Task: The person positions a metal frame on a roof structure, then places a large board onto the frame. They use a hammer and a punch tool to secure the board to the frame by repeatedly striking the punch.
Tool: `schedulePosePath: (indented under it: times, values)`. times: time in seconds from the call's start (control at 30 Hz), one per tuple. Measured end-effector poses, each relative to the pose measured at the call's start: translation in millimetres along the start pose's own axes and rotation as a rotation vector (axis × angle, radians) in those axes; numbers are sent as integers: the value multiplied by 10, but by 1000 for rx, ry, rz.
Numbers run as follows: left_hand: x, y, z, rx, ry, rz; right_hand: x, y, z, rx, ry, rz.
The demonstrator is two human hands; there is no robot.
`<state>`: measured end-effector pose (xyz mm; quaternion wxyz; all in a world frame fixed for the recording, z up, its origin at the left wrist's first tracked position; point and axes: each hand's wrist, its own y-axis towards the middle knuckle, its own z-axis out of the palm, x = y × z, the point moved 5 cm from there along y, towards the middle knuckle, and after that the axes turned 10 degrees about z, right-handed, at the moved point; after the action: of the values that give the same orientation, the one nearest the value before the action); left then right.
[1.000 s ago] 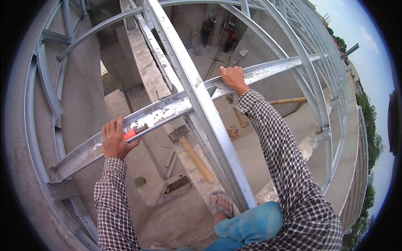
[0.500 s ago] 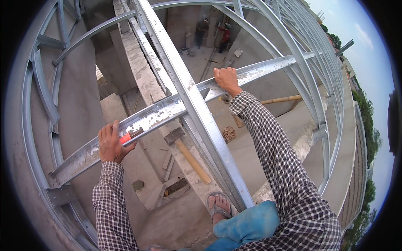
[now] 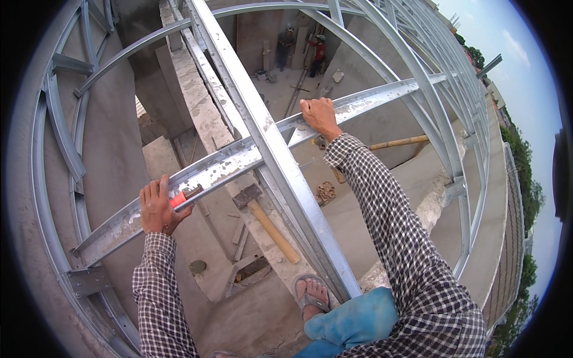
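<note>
I steady a long galvanised steel channel (image 3: 239, 158) across the sloping steel rafter (image 3: 280, 173), high over the site.

Left hand (image 3: 158, 209) clamps the channel with a small red tool (image 3: 178, 198); right hand (image 3: 319, 116) grips its upper edge. Positioning step, I judge; fixing needs alignment first.

Steel purlin (image 3: 239, 158) is silvery grey with whitish smudges, same as the rafter (image 3: 280, 161) crossing it. Shirt sleeves (image 3: 412, 250) are a black-and-white check. Tool (image 3: 178, 198) under the left hand (image 3: 158, 209) is bright red-orange. Trousers (image 3: 352, 322) are blue, sledgehammer (image 3: 262, 221) has a tan wooden handle, concrete wall (image 3: 113, 119) is plain grey.
</note>
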<state>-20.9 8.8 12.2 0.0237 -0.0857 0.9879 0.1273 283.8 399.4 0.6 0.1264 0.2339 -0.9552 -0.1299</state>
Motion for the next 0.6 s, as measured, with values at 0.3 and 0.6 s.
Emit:
schedulePosePath:
  times: [0.3, 0.6]
  values:
    - [-17, 5, -34, 33, -13, -14, 8, -46, -43, -6, -41, -11]
    - [43, -64, -60, 64, 1, -23, 124, -29, -38, 51, -24, 12]
